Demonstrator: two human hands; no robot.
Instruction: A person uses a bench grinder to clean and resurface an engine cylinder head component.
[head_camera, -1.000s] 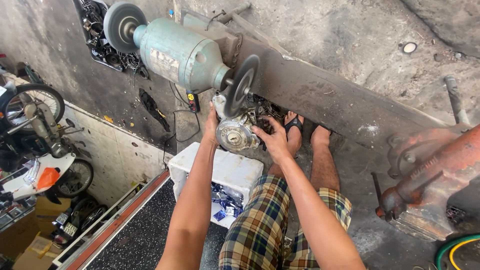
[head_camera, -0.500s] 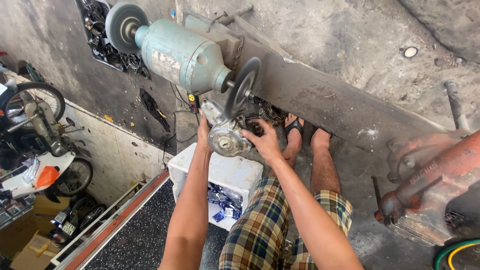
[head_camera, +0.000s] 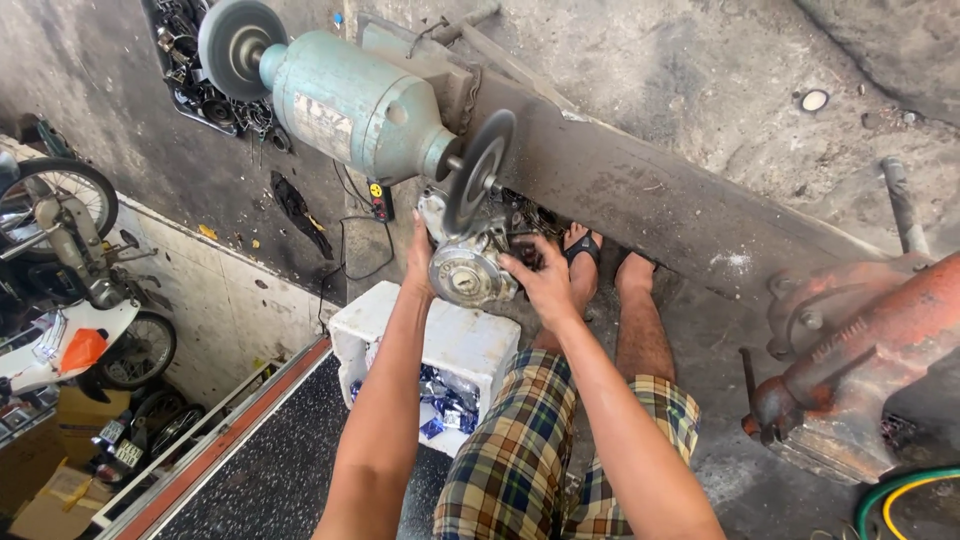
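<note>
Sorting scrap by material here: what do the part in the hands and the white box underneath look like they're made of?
The round engine part, held by the left hand and right hand, looks like cast metal, probably aluminium: dull silver-grey, with a brighter machined centre. The white box looks like foam: thick, matte, slightly chipped walls. Neither is certain from sight alone.

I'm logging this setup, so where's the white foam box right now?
In the head view, the white foam box sits on the floor left of centre, just below the metal part both hands hold.

A white foam box (head_camera: 455, 345) holding blue wrappers sits on the floor. A rusty red vise (head_camera: 860, 360) stands at right, beside a green hose (head_camera: 900, 495). Motorbikes (head_camera: 70, 290) are parked at left.
</note>
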